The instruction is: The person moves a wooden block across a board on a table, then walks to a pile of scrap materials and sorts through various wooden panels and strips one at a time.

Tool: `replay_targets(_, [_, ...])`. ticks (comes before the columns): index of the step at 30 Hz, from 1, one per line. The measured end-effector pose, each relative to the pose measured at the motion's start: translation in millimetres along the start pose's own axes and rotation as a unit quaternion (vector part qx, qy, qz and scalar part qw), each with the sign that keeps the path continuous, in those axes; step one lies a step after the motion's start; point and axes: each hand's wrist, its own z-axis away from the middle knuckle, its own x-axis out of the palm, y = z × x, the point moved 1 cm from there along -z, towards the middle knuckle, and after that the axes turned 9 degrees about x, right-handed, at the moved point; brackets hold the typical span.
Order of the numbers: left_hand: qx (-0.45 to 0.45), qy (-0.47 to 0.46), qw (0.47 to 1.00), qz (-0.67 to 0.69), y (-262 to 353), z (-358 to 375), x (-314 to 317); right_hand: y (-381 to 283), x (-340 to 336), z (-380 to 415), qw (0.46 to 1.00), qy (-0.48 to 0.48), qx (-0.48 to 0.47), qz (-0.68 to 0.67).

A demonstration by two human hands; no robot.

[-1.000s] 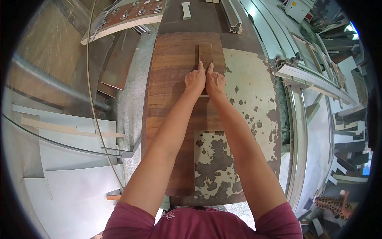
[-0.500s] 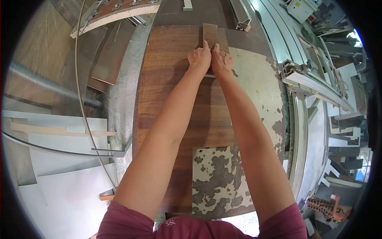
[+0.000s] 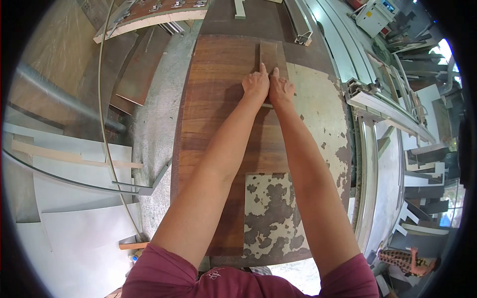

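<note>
A narrow brown wooden strip point(image 3: 269, 53) lies lengthwise on a wood-grained brown board point(image 3: 218, 74), near the board's far right edge. Both of my arms are stretched forward to it. My left hand point(image 3: 256, 84) presses on the strip's left side with its index finger pointing ahead. Beside it, almost touching, my right hand point(image 3: 281, 89) rests on the strip's right side, index finger also forward. The other fingers of both hands are curled, and the strip's near part is mostly hidden under them.
A patchy cream panel point(image 3: 318, 99) lies right of the board, with a mottled piece point(image 3: 273, 213) nearer me. A metal rail point(image 3: 367, 102) runs along the right. White sheets point(image 3: 74, 228) stand at left. Another person point(image 3: 407, 260) is at the lower right.
Both hands and the strip under them have come slightly nearer to me relative to the board. The whole view has also shifted a little.
</note>
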Motion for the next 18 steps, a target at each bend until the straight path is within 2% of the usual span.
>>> replay_targets(2, [0.003, 0.018, 1.000, 0.016, 3.6, 18.2, 3.5, 4.5, -8.6, 21.3, 1.000, 0.001, 0.003, 0.005])
replay_targets(12, [-0.001, -0.010, 1.000, -0.010, 36.7, 148.1, 9.1, 39.1, -37.2, 155.4, 0.999, -0.040, 0.006, 0.004])
replay_targets(18, [0.007, -0.047, 0.998, -0.030, 53.6, 229.3, -5.4, 51.1, -43.4, 234.5, 0.999, -0.013, 0.024, -0.030])
